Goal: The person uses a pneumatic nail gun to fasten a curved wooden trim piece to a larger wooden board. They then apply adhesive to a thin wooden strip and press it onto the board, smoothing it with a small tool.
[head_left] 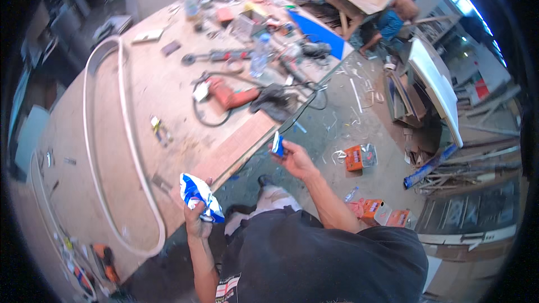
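A crumpled, glossy blue-and-white packet (202,196) bulges in the curled left hand (196,223), the right hand (298,161) pinches a small blue-and-white piece (277,145), and just past them on the worktop (149,70) a wooden board (241,143) lies before a red power tool (231,95).

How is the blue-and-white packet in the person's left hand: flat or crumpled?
Crumpled: the packet shows creases and uneven edges.

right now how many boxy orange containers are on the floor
3 visible: one boxy orange container is right of the right hand; a second and third sit side by side, lower in view. More may be hidden.
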Tool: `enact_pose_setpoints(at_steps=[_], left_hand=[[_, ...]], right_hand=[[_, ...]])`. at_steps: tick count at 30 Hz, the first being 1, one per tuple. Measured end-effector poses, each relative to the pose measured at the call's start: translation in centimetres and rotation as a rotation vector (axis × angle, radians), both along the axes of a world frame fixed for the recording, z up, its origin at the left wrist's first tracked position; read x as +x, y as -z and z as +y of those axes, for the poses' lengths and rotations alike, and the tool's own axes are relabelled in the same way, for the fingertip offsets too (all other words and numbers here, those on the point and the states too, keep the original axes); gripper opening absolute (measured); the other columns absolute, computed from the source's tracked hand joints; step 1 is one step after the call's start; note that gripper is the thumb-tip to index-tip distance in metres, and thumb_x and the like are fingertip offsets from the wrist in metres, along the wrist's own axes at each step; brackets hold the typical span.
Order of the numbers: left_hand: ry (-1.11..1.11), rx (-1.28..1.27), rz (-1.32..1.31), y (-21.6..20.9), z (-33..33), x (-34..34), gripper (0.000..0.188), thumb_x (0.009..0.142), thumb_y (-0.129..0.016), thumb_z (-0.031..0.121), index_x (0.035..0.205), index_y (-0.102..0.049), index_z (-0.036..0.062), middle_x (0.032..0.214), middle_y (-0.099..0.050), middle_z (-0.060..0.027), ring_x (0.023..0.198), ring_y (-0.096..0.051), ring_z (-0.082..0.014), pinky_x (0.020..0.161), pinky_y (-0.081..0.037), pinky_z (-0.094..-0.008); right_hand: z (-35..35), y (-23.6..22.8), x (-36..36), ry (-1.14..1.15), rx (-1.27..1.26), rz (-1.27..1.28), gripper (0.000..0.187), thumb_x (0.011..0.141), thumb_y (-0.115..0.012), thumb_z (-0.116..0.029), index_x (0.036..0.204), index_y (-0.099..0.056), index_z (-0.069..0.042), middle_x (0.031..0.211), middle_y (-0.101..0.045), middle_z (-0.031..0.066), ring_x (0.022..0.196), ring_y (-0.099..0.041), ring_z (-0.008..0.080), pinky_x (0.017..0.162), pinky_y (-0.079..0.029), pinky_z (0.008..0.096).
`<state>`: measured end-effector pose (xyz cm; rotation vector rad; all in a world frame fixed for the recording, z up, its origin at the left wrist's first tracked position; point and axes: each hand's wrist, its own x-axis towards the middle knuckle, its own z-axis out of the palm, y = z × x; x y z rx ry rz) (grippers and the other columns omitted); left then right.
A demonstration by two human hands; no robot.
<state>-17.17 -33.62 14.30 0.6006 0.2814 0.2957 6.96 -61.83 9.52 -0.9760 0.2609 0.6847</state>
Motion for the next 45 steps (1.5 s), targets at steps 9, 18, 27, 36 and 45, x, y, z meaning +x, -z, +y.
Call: enact_pose_setpoints(at_steps=[9,18,27,36,45], left_hand=[[0.183,-0.134,-0.27,-5.7,-7.7,16.2,0.076,0.09,-0.077,0.046,0.149,-0.044,0.0133,0.135,-0.06,-0.0146,0.121,-0.062,-0.045,0.098,-0.048,-0.076],[0.144,-0.053,-0.007,-7.2,-8.7,24.4,0.046,0.103,-0.059,0.042,0.134,-0.056,0.0088,0.116,-0.069,-0.0103,0.1,-0.069,-0.0254,0.092,-0.058,-0.0473],[0.223,0.888,0.41,-6.0,-7.0,24.7,0.027,0.089,-0.082,0.027,0.095,-0.067,0.0063,0.075,-0.063,0.0001,0.067,-0.06,-0.0064,0.059,-0.049,-0.0252],[0.293,1.624,0.778,-2.3,-4.2,24.0,0.033,0.077,-0.073,0.022,0.098,-0.069,-0.0032,0.088,-0.073,-0.0259,0.084,-0.073,-0.0393,0.079,-0.054,-0.0482],[0.576,1.847,0.858,3.2,-3.1,24.7,0.058,0.078,-0.077,0.04,0.104,-0.063,-0.0107,0.102,-0.069,-0.0329,0.098,-0.07,-0.0454,0.085,-0.056,-0.0503]], right_hand=[[-9.2,-1.7,7.0,0.185,0.03,0.008,0.034,0.106,-0.053,-0.025,0.131,-0.059,-0.003,0.123,-0.07,0.0157,0.11,-0.069,0.0274,0.095,-0.056,0.0423],[-13.9,1.2,14.8,0.133,0.159,-0.007,0.037,0.105,-0.055,-0.022,0.134,-0.057,0.0,0.122,-0.069,0.0166,0.109,-0.069,0.029,0.094,-0.057,0.0452],[-11.9,1.3,14.1,0.192,0.13,0.11,0.036,0.107,-0.054,-0.025,0.135,-0.055,-0.003,0.131,-0.066,0.0152,0.12,-0.063,0.0265,0.108,-0.049,0.043],[-10.0,2.6,12.0,0.244,0.145,0.167,0.036,0.106,-0.055,-0.025,0.134,-0.055,-0.002,0.133,-0.064,0.0165,0.122,-0.061,0.0279,0.112,-0.045,0.0438],[-10.9,3.5,11.3,0.321,0.15,0.188,0.037,0.105,-0.059,-0.024,0.134,-0.055,-0.001,0.132,-0.063,0.0177,0.123,-0.06,0.0297,0.112,-0.045,0.0456]])
